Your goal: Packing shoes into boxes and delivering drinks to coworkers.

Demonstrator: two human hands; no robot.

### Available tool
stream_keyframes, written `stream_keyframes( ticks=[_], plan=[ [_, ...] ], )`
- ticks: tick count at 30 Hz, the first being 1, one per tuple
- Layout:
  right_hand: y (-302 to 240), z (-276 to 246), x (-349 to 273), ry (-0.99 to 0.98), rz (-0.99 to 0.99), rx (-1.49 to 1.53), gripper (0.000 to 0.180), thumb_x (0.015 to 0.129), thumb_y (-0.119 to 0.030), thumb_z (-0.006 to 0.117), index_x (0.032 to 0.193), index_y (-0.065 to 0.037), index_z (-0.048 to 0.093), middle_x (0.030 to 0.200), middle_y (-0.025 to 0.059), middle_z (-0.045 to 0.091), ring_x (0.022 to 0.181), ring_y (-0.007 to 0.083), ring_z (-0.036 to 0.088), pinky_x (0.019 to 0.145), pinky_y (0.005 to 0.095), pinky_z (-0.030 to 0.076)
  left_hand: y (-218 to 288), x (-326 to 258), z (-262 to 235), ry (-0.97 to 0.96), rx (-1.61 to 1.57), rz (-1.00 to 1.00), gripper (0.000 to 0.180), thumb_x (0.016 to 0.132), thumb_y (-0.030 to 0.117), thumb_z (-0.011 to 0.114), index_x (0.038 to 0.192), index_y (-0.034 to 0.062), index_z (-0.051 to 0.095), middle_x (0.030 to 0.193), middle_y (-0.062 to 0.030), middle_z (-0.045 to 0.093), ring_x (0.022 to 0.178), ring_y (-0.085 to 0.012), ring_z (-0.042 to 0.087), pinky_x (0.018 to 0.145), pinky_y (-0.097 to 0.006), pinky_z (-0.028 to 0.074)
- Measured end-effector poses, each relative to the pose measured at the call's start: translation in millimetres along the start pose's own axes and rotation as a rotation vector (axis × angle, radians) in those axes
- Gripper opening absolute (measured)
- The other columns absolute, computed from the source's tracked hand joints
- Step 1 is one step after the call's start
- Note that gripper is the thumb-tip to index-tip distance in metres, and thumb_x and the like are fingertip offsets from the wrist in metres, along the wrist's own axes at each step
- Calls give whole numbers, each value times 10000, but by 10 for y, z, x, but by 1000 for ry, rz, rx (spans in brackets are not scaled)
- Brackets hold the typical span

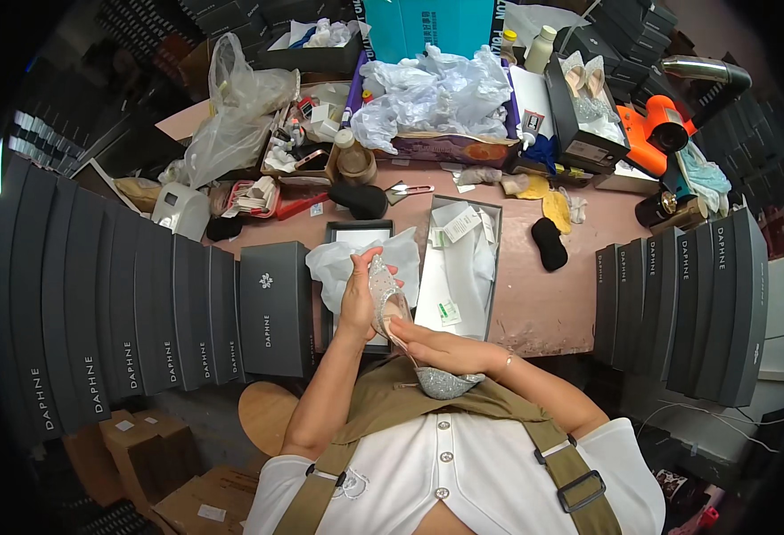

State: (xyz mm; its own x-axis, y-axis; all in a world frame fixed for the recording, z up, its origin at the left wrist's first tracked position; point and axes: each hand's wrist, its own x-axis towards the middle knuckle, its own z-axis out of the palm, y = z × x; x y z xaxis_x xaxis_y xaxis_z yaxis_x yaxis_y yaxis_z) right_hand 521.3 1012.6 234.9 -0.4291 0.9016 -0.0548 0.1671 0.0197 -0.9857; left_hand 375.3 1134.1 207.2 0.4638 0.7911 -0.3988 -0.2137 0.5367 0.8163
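1. Glittery silver shoe (pixel 427 357) held over the near edge of the desk (pixel 534 303), close to the chest, toe end pointing back at the body and strap end up by the left hand — likely so the shoe can be looked over from above.
2. Left hand (pixel 358 299) raised at the shoe's upper end, fingers (pixel 367 265) curled and pinching the strap part; right hand (pixel 445 346) wrapped under the shoe's middle, fingers pressed around it as a support.
3. Just beyond the shoe, an open shoebox (pixel 352 267) with white tissue paper (pixel 338 263) spilling out; beside that, right of the shoe, a second open box (pixel 463 267) lined with white paper and tags.
4. Left of the shoe, a closed dark box (pixel 274 308) and a long row of stacked dark boxes (pixel 106 303); right of it, another row (pixel 686 303), hemming in the working space.
5. Farther beyond the shoe: crumpled plastic bags (pixel 436 89), a black sponge-like pad (pixel 550 242), a bottle (pixel 354 160), scissors (pixel 410 189) and an orange tool (pixel 655 134), crowding the far desk.
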Motion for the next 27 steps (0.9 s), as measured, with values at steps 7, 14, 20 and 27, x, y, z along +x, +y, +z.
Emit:
stream_keyframes(
  ticks=[7,14,20,27],
  plan=[
    [-121,16,-159,234,30,28,444,961,-274,499,1286,28,500,1353,195,479,1263,291,448,1054,337,338,-228,-620,314,63,-401,-117,525,997,452,353,1310,34,412,1200,-145,545,1099,-241,533,941,-387,450],
    [404,-728,59,691,155,-394,306,853,-193,635,1086,4,619,1042,163,647,925,326,626,808,332,494,-298,55,-648,-148,-210,-462,439,959,318,480,1210,-43,482,1090,-138,631,783,-215,657,656,-343,557],
    [1359,-1348,355,639,506,-1078,551,829,-224,645,1325,-83,451,1164,121,589,1162,267,513,1047,627,204,-565,513,-1273,494,980,517,430,896,164,587,1274,-6,469,1183,-193,576,1046,-294,597,878,-368,486],
    [1610,-1283,322,806,405,-1192,415,865,-116,513,1278,-97,483,1150,105,598,1062,249,570,1000,541,299,3,367,54,-39,862,546,366,857,122,612,1193,-6,543,1209,-180,556,1118,-342,540,951,-392,429]
  ],
)
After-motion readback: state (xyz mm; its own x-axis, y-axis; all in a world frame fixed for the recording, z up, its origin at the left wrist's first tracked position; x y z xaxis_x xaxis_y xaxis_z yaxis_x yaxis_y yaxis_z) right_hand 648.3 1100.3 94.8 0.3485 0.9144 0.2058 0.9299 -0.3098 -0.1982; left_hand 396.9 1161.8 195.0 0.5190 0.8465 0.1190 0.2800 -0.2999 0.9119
